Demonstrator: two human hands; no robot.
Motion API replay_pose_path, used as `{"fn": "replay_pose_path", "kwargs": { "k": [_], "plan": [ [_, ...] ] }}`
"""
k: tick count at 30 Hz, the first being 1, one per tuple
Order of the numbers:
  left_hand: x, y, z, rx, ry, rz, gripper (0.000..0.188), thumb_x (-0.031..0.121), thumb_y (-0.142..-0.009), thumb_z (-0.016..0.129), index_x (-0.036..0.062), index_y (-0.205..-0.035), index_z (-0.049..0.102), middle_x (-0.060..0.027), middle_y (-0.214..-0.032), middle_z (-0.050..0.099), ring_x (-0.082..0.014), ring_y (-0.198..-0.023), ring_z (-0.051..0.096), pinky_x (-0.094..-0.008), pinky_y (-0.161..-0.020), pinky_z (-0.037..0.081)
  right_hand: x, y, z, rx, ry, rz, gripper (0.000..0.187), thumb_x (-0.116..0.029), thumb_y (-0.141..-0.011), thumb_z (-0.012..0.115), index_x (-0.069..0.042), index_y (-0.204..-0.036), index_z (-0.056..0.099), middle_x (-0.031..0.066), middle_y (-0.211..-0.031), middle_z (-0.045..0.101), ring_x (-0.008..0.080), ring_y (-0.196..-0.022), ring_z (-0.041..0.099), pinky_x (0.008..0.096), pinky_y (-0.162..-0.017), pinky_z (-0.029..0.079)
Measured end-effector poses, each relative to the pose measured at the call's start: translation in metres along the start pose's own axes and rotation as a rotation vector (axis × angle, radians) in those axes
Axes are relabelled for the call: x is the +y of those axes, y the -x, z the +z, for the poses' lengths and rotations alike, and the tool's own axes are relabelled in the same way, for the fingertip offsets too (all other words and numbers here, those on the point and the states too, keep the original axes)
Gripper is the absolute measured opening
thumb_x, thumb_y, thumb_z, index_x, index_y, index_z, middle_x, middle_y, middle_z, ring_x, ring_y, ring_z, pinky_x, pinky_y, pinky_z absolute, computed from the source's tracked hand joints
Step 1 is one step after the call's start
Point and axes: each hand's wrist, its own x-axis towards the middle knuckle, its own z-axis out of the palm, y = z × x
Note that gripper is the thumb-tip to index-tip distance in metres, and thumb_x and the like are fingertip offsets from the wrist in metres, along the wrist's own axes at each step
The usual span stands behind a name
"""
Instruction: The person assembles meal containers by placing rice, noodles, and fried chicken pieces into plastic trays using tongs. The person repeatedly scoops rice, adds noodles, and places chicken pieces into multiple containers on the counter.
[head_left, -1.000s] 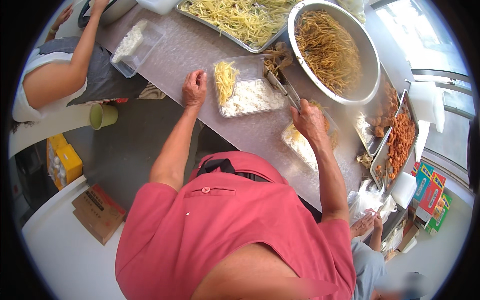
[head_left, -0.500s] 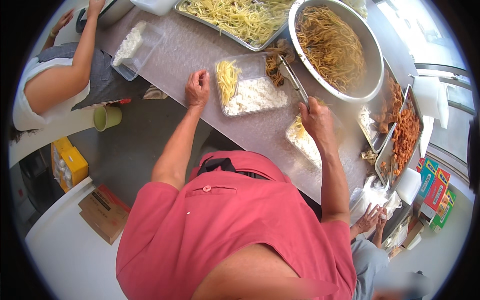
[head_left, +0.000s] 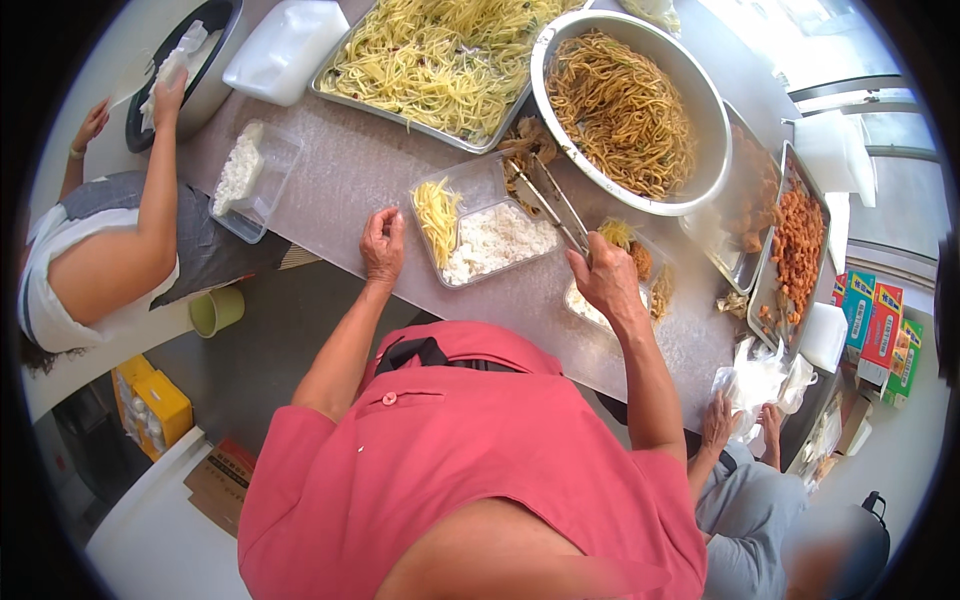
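Note:
My right hand (head_left: 607, 272) is closed round the handle end of metal tongs (head_left: 560, 205). The tongs' arms stand apart at the far end, over the upper right corner of a clear divided container (head_left: 413, 215). Some brown noodles show by their tips. Inside that container, white rice (head_left: 503, 240) fills the front compartment and pale yellow shreds (head_left: 436, 218) the left one. My left hand (head_left: 382, 245) rests at the table edge, left of the container, fingers loosely bent and holding nothing. Below my right hand, partly hidden, is a second filled container (head_left: 590, 303).
Beyond stand a tray of yellow shreds (head_left: 425, 70) and a metal basin (head_left: 718, 150) of brown noodles. A tray of reddish-brown pieces (head_left: 797, 245) lies right. At left, a rice container (head_left: 255, 190) sits near a co-worker's arm (head_left: 160, 180); another person handles white bags (head_left: 755, 385).
The whole view has shifted. The arms of the tongs in my right hand have spread apart. My left hand stays beside the container. The left co-worker's hand now shows holding something white.

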Motion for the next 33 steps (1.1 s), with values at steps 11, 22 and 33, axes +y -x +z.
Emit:
{"fn": "replay_pose_path", "kwargs": {
  "k": [11,22,33],
  "plan": [
    [0.000,-0.001,-0.007,-0.124,0.068,-0.032,0.018,0.018,-0.086,0.059,0.0022,-0.095,0.062,-0.0061,-0.084,0.060,-0.0137,-0.068,0.056,-0.0256,-0.057,0.045,0.040,-0.091,-0.059,-0.049,0.169,0.219,0.031,-0.028,-0.082,0.061,0.003,-0.085,0.057,0.0225,-0.072,0.062,0.0369,-0.069,0.062,0.0433,-0.063,0.048],
    [0.008,-0.001,-0.012,-0.191,0.036,-0.006,0.019,0.018,-0.087,0.059,0.0023,-0.097,0.061,-0.0058,-0.085,0.059,-0.0125,-0.067,0.055,-0.0240,-0.053,0.044,0.071,-0.146,-0.023,-0.126,0.094,0.192,0.025,-0.023,-0.082,0.059,0.001,-0.083,0.062,0.0228,-0.072,0.062,0.0351,-0.071,0.063,0.0433,-0.067,0.048],
    [0.008,-0.003,-0.011,-0.187,0.073,-0.033,0.020,0.020,-0.086,0.060,0.0027,-0.096,0.061,-0.0060,-0.084,0.059,-0.0137,-0.067,0.056,-0.0250,-0.053,0.044,0.061,-0.102,-0.053,0.067,-0.158,0.215,0.025,-0.023,-0.081,0.061,0.002,-0.078,0.062,0.0146,-0.057,0.055,0.0205,-0.053,0.053,0.0373,-0.054,0.042]
  ]
}}
